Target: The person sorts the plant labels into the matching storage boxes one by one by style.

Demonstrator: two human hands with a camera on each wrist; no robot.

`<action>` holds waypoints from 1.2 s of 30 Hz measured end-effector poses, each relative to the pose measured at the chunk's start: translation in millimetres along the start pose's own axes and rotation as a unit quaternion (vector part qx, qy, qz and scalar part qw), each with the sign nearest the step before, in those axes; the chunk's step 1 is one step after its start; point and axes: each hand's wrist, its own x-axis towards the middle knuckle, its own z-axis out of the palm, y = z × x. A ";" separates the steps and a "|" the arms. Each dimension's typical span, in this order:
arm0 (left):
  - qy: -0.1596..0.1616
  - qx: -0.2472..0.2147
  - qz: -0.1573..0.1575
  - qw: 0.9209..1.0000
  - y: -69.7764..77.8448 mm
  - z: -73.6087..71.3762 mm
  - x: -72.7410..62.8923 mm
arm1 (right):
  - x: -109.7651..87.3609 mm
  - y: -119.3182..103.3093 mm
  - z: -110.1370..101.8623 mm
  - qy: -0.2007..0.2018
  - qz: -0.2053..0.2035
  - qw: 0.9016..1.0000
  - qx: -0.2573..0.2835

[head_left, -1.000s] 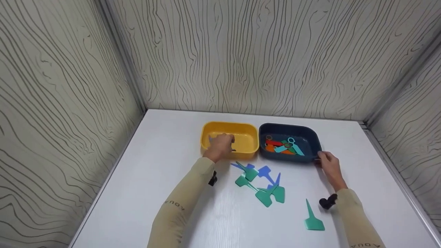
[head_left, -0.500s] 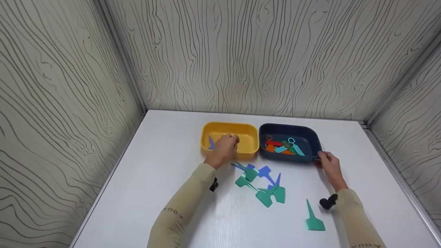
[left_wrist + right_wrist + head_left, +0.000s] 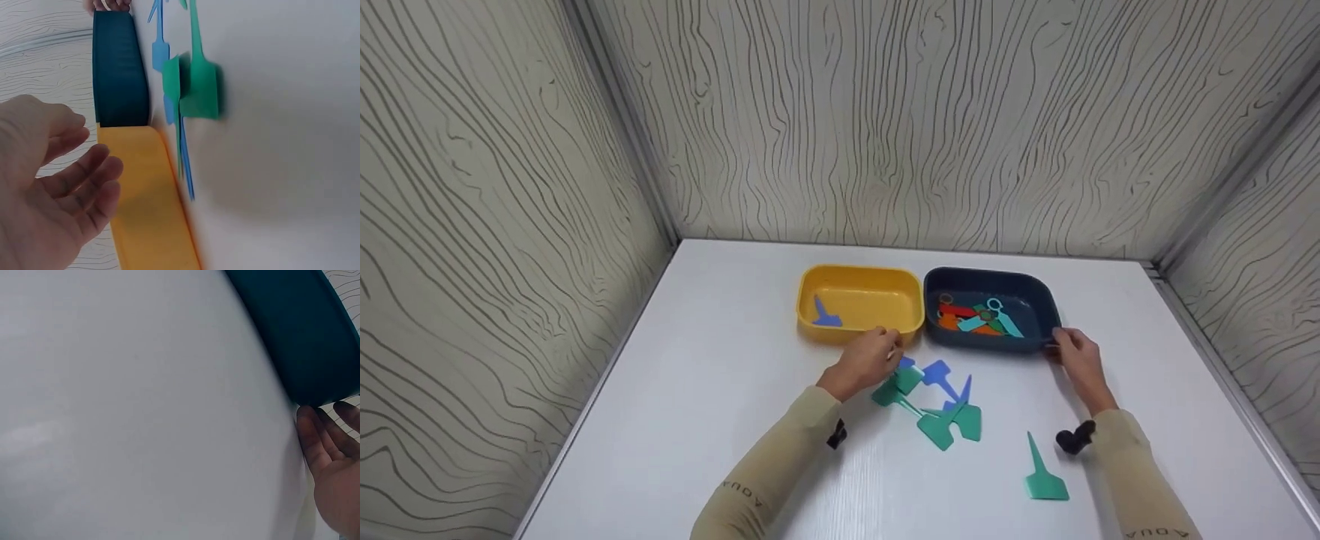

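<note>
My left hand [image 3: 864,361] hovers just in front of the yellow bin [image 3: 855,335], over the near edge of a pile of plant labels. In the left wrist view its fingers are loosely bent, with nothing between them. A blue plant label [image 3: 826,319] lies inside the yellow bin. Green plant labels [image 3: 936,433] and blue plant labels [image 3: 937,372] overlap on the table before the bins. My right hand [image 3: 1081,367] touches the near right corner of the dark blue bin [image 3: 990,344] with its fingertips; in the right wrist view these fingers are fairly straight.
Inside the dark blue bin lie several flat pieces, among them a red piece [image 3: 956,310] and a light blue ring-ended piece [image 3: 1006,322]. A single green plant label [image 3: 1044,480] lies nearer the table's front, left of my right forearm. Patterned walls [image 3: 877,150] enclose the white table [image 3: 720,322].
My left hand has come out of the yellow bin, moving toward me and to the right over the pile. The blue label now lies fully visible in that bin. My right hand stays put.
</note>
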 end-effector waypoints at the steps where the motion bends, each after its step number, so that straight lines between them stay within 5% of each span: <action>1: -0.004 -0.001 -0.007 1.000 1.1 2.4 -0.2 | 0.7 -0.4 0.1 0.000 -0.001 1.000 -0.003; 7: -0.016 -0.019 -0.035 0.999 7.0 16.5 -1.9 | 1.1 -1.1 0.0 0.000 -0.001 1.000 -0.005; 15: -0.014 0.037 -0.018 0.999 10.5 32.8 -4.4 | 2.6 0.6 -0.1 0.003 -0.002 1.000 -0.006; 21: -0.030 0.036 -0.033 0.998 13.7 43.5 -6.5 | 3.5 0.7 1.6 0.010 0.010 1.000 -0.012; 36: -0.052 0.052 -0.066 0.995 24.4 51.7 -3.4 | 3.3 0.2 1.9 0.003 0.012 0.999 -0.033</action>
